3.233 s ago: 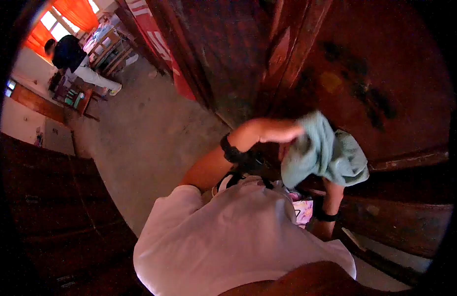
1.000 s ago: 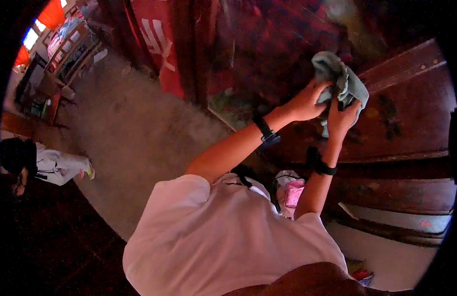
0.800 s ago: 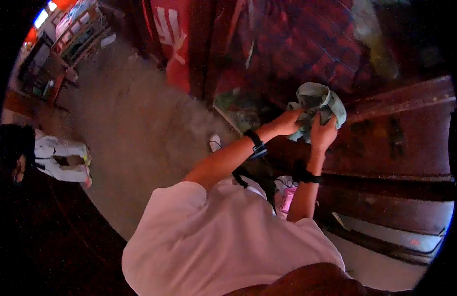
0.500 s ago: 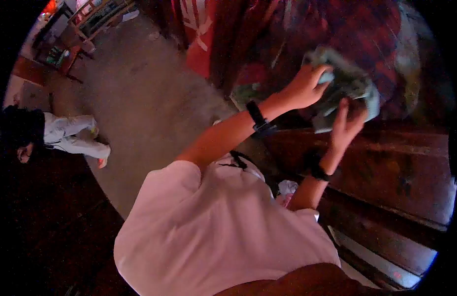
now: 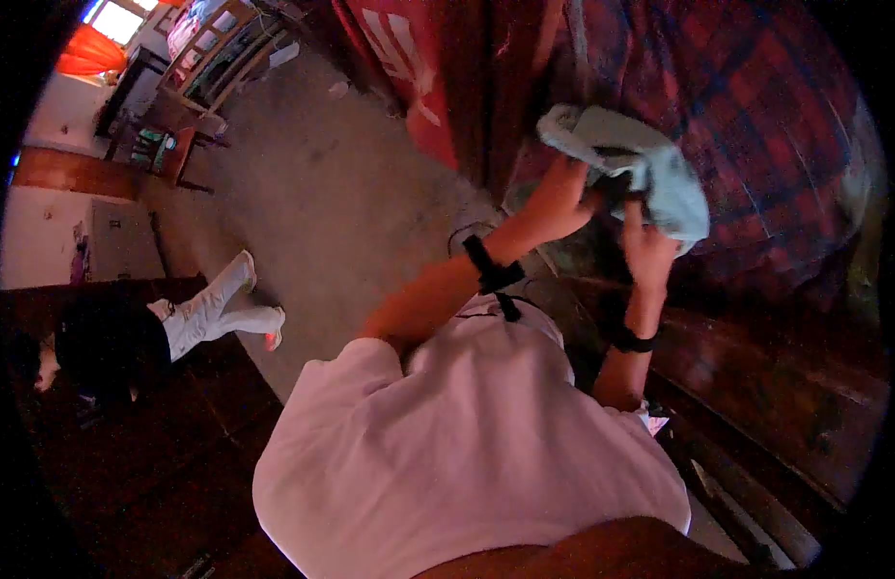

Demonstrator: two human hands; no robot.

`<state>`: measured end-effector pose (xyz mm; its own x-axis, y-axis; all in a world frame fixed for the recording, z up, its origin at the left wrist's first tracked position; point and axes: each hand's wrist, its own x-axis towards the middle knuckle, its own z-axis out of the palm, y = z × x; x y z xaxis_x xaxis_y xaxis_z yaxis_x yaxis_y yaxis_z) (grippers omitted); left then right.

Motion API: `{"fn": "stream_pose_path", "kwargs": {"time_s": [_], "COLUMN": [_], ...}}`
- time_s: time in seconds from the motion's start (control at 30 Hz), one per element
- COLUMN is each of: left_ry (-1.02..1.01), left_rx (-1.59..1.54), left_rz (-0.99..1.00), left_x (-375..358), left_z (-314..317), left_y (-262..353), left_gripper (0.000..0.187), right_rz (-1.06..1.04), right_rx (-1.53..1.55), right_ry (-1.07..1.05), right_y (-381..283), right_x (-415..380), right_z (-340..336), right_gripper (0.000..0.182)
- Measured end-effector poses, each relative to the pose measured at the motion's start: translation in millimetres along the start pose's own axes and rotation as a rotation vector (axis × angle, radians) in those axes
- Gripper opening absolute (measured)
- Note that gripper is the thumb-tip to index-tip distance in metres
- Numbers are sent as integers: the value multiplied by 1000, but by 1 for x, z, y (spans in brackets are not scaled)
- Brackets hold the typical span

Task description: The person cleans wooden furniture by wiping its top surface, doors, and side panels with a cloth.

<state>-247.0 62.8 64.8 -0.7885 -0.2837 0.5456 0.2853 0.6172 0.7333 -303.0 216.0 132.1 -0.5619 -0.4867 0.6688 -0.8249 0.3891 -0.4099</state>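
Left hand [image 5: 561, 198]: raised at chest height, arm bent, black band on the wrist, fingers gripping the cloth [image 5: 650, 169].
Right hand [image 5: 648, 246]: lifted from below, clutching the cloth's underside.
Cloth: pale green, bunched between both hands, before a plaid blanket [image 5: 756, 125].

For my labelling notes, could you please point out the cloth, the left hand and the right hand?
cloth [image 5: 671, 188]: head view, pale fold.
left hand [image 5: 560, 198]: head view, back.
right hand [image 5: 645, 249]: head view, back.
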Motion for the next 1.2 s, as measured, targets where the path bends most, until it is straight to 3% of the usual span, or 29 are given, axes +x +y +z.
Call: {"fn": "stream_pose_path", "kwargs": {"time_s": [0.07,0.13,0.17,0.23,0.27,0.33,0.4,0.47,0.53,0.63,0.67,0.7,0.73,0.77,0.8,0.83,0.9,0.93,1.0,1.03,1.07,1.13,1.2], "left_ry": [-33,-163,-159,-322,-292,0,27,47,107,80,52,54,-56,-165,-166,-175,-172,-124,-72,-49,-26,163,213], "left_rx": [-45,-146,-142,-123,-132,-124,-81,-20,-146,-94,-109,-107,27,157,153,220,289,268,238,66,-102,78,80], "left_rz": [-72,-376,-379,-494,-485,-230,-303,-375,-191,-268,-297,-302,-472,-639,-642,-657,-676,-594,-513,-438,-357,-80,-54], "left_x": [-16,-30,-29,-10,-4,-4,22,45,51,58,22,29,34,29,22,13,-1,-6,-4,11,19,18,20], "left_z": [30,39,38,31,0,-23,-17,-22,-51,-35,-85,-62,-34,-29,-25,-22,-20,-16,-18,-31,-37,-12,1], "left_y": [-12,-37,-46,-50,-42,-23,-14,3,26,26,2,-3,-10,-20,-33,-45,-53,-50,-29,8,38,70,96], "left_gripper": [65,47,47,31,31,26,28,30,30,32,34,34,36,37,37,39,41,40,41,45,51,60,62], "right_rz": [113,109,90,136,156,182,-21,322,359,321,471,624,628,790,956,959,574,567,189,458,455,100,35], "right_rx": [140,114,103,194,281,370,254,576,592,671,802,936,938,1079,1216,1210,729,728,507,749,754,653,565], "right_ry": [-117,-72,-25,10,30,27,30,-124,-126,-67,-79,-90,-92,-124,-155,-161,-298,-300,-343,-255,-254,33,74], "right_y": [24,40,49,35,1,-25,-11,3,-40,-20,-70,-47,-19,-14,-6,11,40,50,52,2,-13,-27,-41], "right_x": [-22,-48,-55,-43,-28,-19,12,27,58,74,58,59,58,51,41,21,-8,-14,-21,8,21,31,43], "right_z": [-12,12,24,31,32,22,3,-11,-42,-49,-5,-7,-10,-1,11,25,45,41,35,13,1,-11,-38], "right_gripper": [31,31,31,28,26,24,22,20,24,27,27,29,29,28,28,28,29,29,27,24,24,19,17]}}
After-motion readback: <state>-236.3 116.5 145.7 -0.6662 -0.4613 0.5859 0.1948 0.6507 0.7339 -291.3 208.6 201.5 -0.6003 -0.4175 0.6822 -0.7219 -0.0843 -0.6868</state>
